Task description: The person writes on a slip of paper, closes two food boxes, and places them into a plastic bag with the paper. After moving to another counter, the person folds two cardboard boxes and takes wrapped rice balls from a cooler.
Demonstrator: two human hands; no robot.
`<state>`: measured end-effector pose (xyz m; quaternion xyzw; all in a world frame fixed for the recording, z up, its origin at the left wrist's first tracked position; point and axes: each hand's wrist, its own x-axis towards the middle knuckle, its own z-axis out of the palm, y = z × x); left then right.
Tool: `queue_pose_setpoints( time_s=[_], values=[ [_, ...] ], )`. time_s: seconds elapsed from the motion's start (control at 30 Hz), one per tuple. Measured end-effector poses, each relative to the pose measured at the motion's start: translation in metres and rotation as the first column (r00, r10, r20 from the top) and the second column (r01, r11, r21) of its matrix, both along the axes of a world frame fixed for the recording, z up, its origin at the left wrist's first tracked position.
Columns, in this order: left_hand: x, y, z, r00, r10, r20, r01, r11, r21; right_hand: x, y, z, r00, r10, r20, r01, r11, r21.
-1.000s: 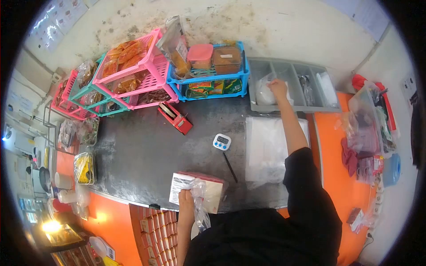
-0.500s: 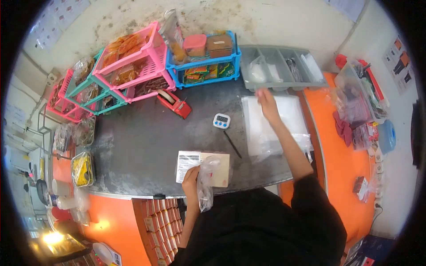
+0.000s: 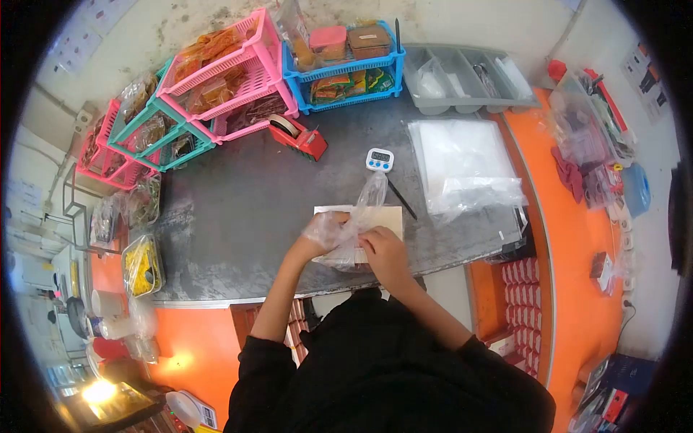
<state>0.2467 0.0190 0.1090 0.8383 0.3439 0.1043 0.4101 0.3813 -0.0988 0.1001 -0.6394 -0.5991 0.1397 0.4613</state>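
Note:
Clear plastic film (image 3: 371, 196), like a thin bag or glove, stretches between my two hands over a flat cream and white box (image 3: 390, 219) near the counter's front edge. My left hand (image 3: 323, 234) is inside or behind the film, over the box's left part; its fingers are blurred under the plastic. My right hand (image 3: 385, 252) pinches the film at the box's front right. Just behind the box lies a white digital timer (image 3: 379, 160), with a black pen (image 3: 402, 200) beside it.
A stack of clear plastic sheets (image 3: 465, 162) lies at the right, below a grey divided tray (image 3: 462, 86). A red tape dispenser (image 3: 299, 137) stands before pink racks (image 3: 238, 79) and a blue rack (image 3: 346, 72). A yellow-filled container (image 3: 142, 267) is at the left.
My right hand has come back from near the grey tray to the film above the box. My left hand has gone under the film. The view has shifted, and the film now rises toward the timer.

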Motion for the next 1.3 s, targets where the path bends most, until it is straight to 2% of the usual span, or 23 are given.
queue_pose_setpoints(
  time_s=[0.03,0.17,0.23,0.27,0.33,0.37,0.43,0.47,0.5,0.57,0.63,0.7,0.73,0.8,0.83,0.87,0.9,0.93,1.0,1.03,1.13,1.23,1.3],
  values=[
    [-0.003,0.003,-0.006,0.995,-0.096,0.024,0.096,0.995,-0.014,-0.002,0.0,0.001,1.0,-0.005,-0.005,0.005,1.0,-0.002],
    [-0.001,-0.017,-0.006,0.999,-0.053,0.002,0.053,0.993,0.103,-0.013,-0.004,0.004,0.981,-0.162,0.108,0.168,0.985,-0.043],
    [0.004,-0.035,-0.008,0.982,0.126,0.138,-0.13,0.991,0.017,-0.019,-0.004,0.001,0.961,-0.234,0.145,0.242,0.969,-0.043],
    [0.008,-0.048,-0.008,0.984,0.121,0.132,-0.124,0.992,0.014,-0.021,-0.004,-0.004,0.947,-0.258,0.191,0.265,0.964,-0.013],
    [0.018,-0.079,-0.002,0.835,0.37,0.407,-0.477,0.855,0.202,-0.025,-0.006,-0.008,0.93,-0.285,0.232,0.291,0.957,0.01],
    [0.022,-0.088,-0.006,0.839,0.367,0.401,-0.472,0.858,0.202,-0.026,-0.006,-0.008,0.925,-0.275,0.261,0.28,0.96,0.018],
    [0.031,-0.094,-0.009,0.783,0.502,0.367,-0.622,0.651,0.436,-0.028,-0.002,-0.01,0.918,-0.277,0.284,0.278,0.96,0.036],
    [0.031,-0.094,-0.008,0.753,0.536,0.382,-0.639,0.735,0.228,-0.029,0.0,-0.014,0.912,-0.286,0.294,0.293,0.956,0.023],
    [0.03,-0.091,-0.001,0.761,0.527,0.378,-0.628,0.743,0.23,-0.031,0.0,-0.017,0.906,-0.296,0.304,0.309,0.951,0.004],
    [0.023,-0.082,0.01,0.856,0.478,0.196,-0.505,0.855,0.12,-0.033,0.001,-0.012,0.891,-0.297,0.344,0.322,0.947,-0.016],
    [0.014,-0.073,-0.012,0.871,0.41,0.271,-0.47,0.855,0.219,-0.028,-0.002,-0.001,0.875,-0.297,0.382,0.334,0.942,-0.032],
    [-0.003,-0.054,-0.059,0.843,0.475,0.252,-0.503,0.862,0.058,-0.02,-0.01,0.014,0.936,-0.155,0.316,0.229,0.95,-0.212],
    [0.006,-0.054,-0.014,0.881,0.432,0.19,-0.427,0.901,-0.069,-0.015,-0.011,0.015,0.937,-0.162,0.309,0.237,0.946,-0.221],
    [0.005,-0.056,-0.004,0.87,0.447,0.209,-0.425,0.894,-0.142,-0.004,-0.008,0.014,0.969,-0.175,-0.175,0.142,0.973,-0.184],
    [0.005,-0.056,-0.004,0.85,0.472,0.234,-0.429,0.878,-0.213,-0.004,-0.004,0.01,0.966,-0.185,-0.181,0.15,0.97,-0.189],
    [0.005,-0.055,-0.004,0.856,0.465,0.226,-0.422,0.881,-0.213,-0.006,0.003,0.005,0.86,-0.203,-0.468,0.125,0.973,-0.193],
    [0.005,-0.056,-0.005,0.833,0.488,0.261,-0.438,0.869,-0.229,-0.008,0.007,0.005,0.673,-0.206,-0.71,0.1,0.977,-0.188],
    [0.005,-0.055,-0.007,0.807,0.511,0.295,-0.453,0.857,-0.246,-0.007,0.009,0.006,0.667,-0.214,-0.714,0.106,0.975,-0.194],
    [0.005,-0.054,-0.01,0.79,0.551,0.27,-0.463,0.824,-0.327,-0.005,0.009,0.012,0.423,-0.283,-0.861,0.019,0.953,-0.304],
    [0.004,-0.054,-0.012,0.766,0.593,0.248,-0.474,0.783,-0.403,-0.006,0.007,0.01,0.416,-0.292,-0.861,0.025,0.95,-0.31],
    [-0.001,-0.051,-0.018,0.755,0.581,0.303,-0.414,0.781,-0.467,-0.009,0.0,0.003,0.44,-0.29,-0.85,-0.025,0.942,-0.334],
    [0.0,-0.053,-0.009,0.767,0.567,0.301,-0.397,0.787,-0.472,-0.016,-0.007,-0.001,0.536,-0.21,-0.818,-0.031,0.963,-0.267],
    [-0.001,-0.052,-0.016,0.749,0.574,0.333,-0.372,0.779,-0.505,-0.017,-0.006,-0.006,0.669,-0.163,-0.725,0.002,0.976,-0.217]
  ],
)
